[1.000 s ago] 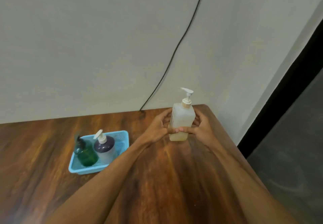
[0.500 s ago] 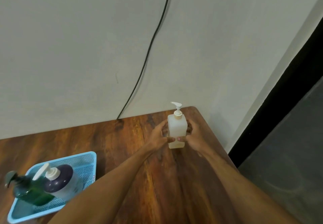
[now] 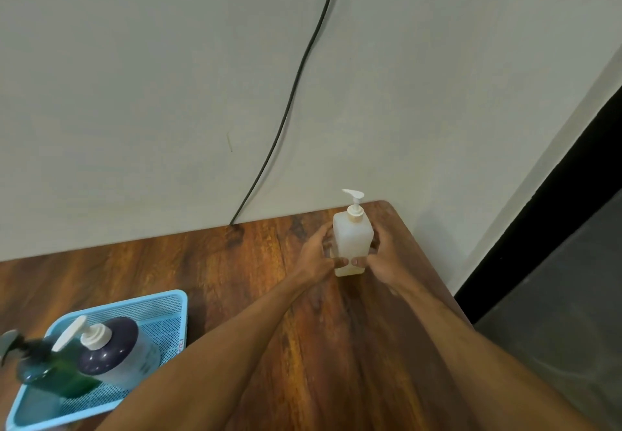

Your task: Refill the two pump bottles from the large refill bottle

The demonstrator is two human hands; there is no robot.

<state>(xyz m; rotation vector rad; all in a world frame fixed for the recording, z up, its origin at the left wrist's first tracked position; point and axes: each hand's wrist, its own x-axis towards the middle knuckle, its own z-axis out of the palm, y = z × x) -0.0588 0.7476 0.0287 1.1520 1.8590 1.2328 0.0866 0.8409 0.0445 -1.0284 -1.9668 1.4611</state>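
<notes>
- Together, the left hand point(image 3: 314, 254) and right hand point(image 3: 383, 257) grip a pale pump bottle point(image 3: 353, 238) from either side, fingers curled round it and thumbs meeting low on its near face.
- That bottle stands upright near the far right corner of the wooden desk point(image 3: 269, 262).
- Well apart, at the near left, a blue basket point(image 3: 168, 296) holds a green bottle point(image 3: 50, 370) and a purple bottle point(image 3: 114, 350) with a white pump, side by side.
- A black cable point(image 3: 296, 83) runs down the wall point(image 3: 134, 94).
</notes>
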